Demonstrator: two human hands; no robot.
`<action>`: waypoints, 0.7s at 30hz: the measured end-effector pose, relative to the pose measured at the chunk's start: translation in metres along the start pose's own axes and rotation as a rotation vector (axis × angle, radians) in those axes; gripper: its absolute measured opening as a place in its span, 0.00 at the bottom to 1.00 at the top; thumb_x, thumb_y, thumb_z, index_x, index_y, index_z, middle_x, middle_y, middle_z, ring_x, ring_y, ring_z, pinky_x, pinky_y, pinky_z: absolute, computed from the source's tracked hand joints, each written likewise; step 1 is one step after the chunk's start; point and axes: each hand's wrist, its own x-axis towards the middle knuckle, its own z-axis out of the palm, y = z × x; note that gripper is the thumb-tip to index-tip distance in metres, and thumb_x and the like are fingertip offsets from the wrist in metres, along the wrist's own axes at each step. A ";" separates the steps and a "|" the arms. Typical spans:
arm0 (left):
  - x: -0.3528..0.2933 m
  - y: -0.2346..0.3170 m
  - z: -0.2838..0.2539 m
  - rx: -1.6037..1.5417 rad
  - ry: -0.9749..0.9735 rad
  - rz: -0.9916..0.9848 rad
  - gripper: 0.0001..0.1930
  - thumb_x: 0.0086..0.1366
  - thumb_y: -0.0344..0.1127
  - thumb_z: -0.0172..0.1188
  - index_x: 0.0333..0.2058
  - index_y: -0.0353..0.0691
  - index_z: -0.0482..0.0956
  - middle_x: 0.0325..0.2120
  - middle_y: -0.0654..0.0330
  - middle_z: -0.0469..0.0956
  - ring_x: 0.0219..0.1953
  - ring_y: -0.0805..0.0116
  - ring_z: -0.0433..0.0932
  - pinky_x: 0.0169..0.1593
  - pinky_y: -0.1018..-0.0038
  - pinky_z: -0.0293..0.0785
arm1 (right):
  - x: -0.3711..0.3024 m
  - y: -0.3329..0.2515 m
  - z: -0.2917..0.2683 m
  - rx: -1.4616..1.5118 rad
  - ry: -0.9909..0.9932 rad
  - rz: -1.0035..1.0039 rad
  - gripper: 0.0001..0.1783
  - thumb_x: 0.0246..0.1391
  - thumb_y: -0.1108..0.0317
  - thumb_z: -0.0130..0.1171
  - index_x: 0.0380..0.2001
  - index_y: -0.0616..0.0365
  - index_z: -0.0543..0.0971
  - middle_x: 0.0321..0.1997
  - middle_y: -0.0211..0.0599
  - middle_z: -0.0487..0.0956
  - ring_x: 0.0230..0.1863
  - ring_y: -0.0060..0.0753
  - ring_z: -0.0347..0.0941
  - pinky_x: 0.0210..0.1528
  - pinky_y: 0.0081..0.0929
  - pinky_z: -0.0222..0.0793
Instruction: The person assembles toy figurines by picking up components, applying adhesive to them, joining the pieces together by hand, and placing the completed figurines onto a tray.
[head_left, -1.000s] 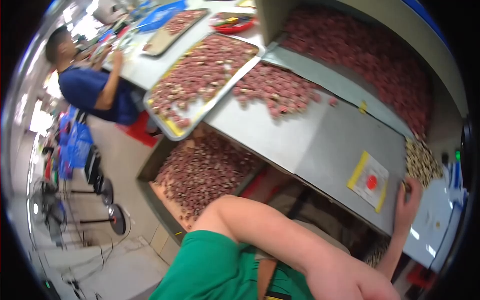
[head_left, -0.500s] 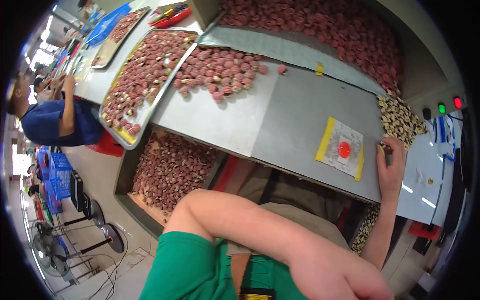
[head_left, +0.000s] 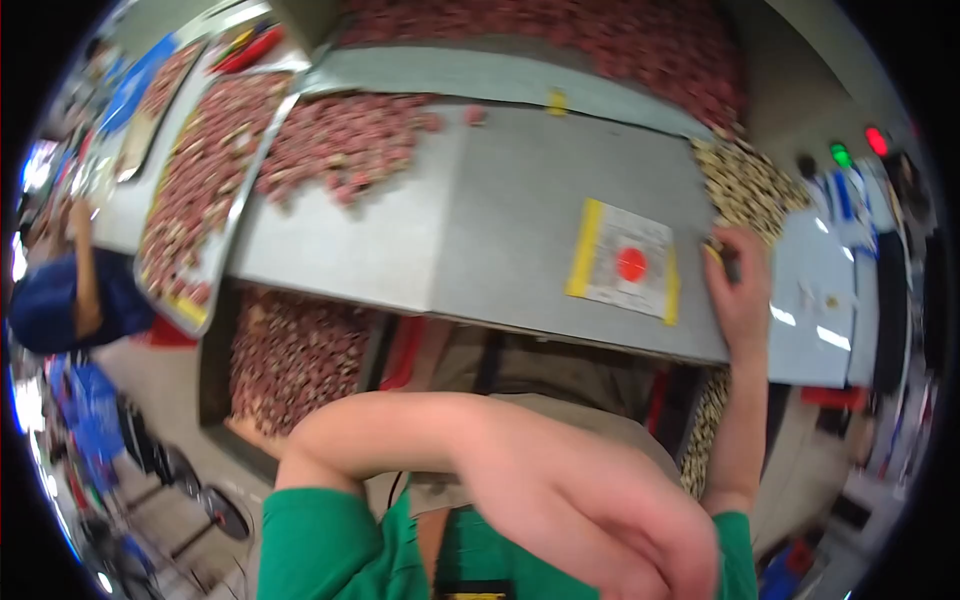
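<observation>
My right hand (head_left: pixel 741 285) is by the right edge of the grey worktop. Its thumb and fingers close on a small cream-and-dark piece (head_left: pixel 713 246), much like the pieces in the pile (head_left: pixel 748 190) just beyond. Left of that hand, a white printed sheet (head_left: pixel 604 262) with yellow tape down two sides lies on the worktop, and a round red spot (head_left: pixel 631 265) marks its middle. My left forearm crosses in front of my body. Close to the camera, my left hand (head_left: pixel 645 540) is blurred, its fingers curled in; whatever they hold is hidden.
Pink ridged pieces (head_left: pixel 345 145) spread over the worktop's left half, beside a full metal tray (head_left: pixel 238 225). A pale strip (head_left: pixel 450 75) borders a larger pink heap behind. Below are an open drawer (head_left: pixel 215 375) of pink pieces and a narrow bin (head_left: pixel 703 445). A person in blue (head_left: pixel 75 300) stands left.
The whole view has shifted, so the worktop appears farther left and slightly higher. My left hand's fingers look more curled. My right hand keeps its place beside the pile.
</observation>
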 end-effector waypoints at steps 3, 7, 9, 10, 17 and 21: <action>-0.017 0.025 -0.008 -0.112 0.898 -0.171 0.09 0.65 0.26 0.51 0.42 0.29 0.71 0.41 0.45 0.75 0.32 0.64 0.79 0.27 0.78 0.74 | 0.009 0.000 0.000 0.100 -0.078 0.076 0.14 0.49 0.74 0.62 0.41 0.58 0.74 0.42 0.36 0.74 0.40 0.31 0.72 0.44 0.25 0.68; -0.045 -0.002 -0.061 -0.119 1.077 0.202 0.18 0.68 0.31 0.50 0.55 0.32 0.68 0.49 0.53 0.73 0.46 0.71 0.76 0.41 0.84 0.74 | 0.010 -0.005 -0.006 0.277 -0.153 0.154 0.14 0.50 0.73 0.61 0.42 0.58 0.75 0.43 0.35 0.75 0.42 0.32 0.73 0.45 0.26 0.69; -0.043 -0.007 -0.067 -0.078 1.234 0.229 0.20 0.68 0.33 0.51 0.56 0.31 0.67 0.50 0.53 0.73 0.47 0.72 0.76 0.43 0.82 0.76 | 0.009 -0.002 -0.010 0.215 -0.156 0.134 0.13 0.51 0.73 0.61 0.41 0.59 0.75 0.42 0.35 0.75 0.42 0.33 0.73 0.45 0.27 0.69; -0.040 -0.010 -0.068 -0.086 1.228 0.223 0.20 0.68 0.33 0.51 0.56 0.31 0.67 0.50 0.53 0.73 0.47 0.72 0.76 0.43 0.82 0.76 | 0.010 0.000 -0.011 0.167 -0.173 0.087 0.13 0.51 0.73 0.60 0.41 0.59 0.75 0.42 0.36 0.75 0.42 0.35 0.73 0.45 0.28 0.69; -0.036 -0.019 -0.074 0.018 1.229 0.147 0.20 0.68 0.35 0.53 0.54 0.30 0.68 0.47 0.57 0.74 0.46 0.73 0.76 0.46 0.81 0.75 | 0.025 0.003 -0.021 -0.149 -0.255 -0.184 0.11 0.50 0.74 0.59 0.39 0.59 0.76 0.37 0.39 0.74 0.40 0.41 0.72 0.43 0.31 0.69; -0.039 -0.028 -0.084 -0.114 1.112 0.207 0.19 0.67 0.36 0.54 0.53 0.33 0.70 0.44 0.60 0.75 0.46 0.75 0.74 0.49 0.80 0.71 | 0.029 -0.004 -0.008 0.021 -0.281 -0.108 0.11 0.50 0.74 0.60 0.39 0.58 0.77 0.37 0.35 0.72 0.36 0.33 0.71 0.39 0.27 0.68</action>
